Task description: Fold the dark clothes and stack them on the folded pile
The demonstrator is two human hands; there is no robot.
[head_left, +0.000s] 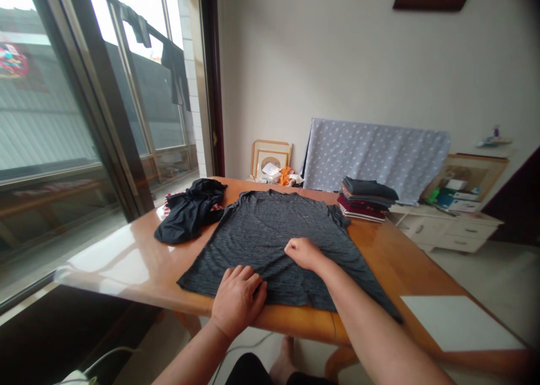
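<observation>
A dark grey heathered T-shirt (270, 233) lies spread out on the wooden table (388, 250), its neckline at the far side and its hem along the near edge. My left hand (238, 295) rests palm down on the hem, fingers bent and side by side, thumb a little apart. Over the middle of the shirt, right of centre, my right hand (304, 253) is closed in a loose fist against the fabric, and no cloth shows in its fingers. Small creases run across the shirt between both hands.
Crumpled black clothing (189, 210) lies at the table's left, with red-striped cloth partly under it. A stack of folded clothes (365, 199) stands at the far right corner. A white sheet (459, 323) lies at the near right. Behind are a dotted cloth (375, 154) and a white cabinet (451, 230).
</observation>
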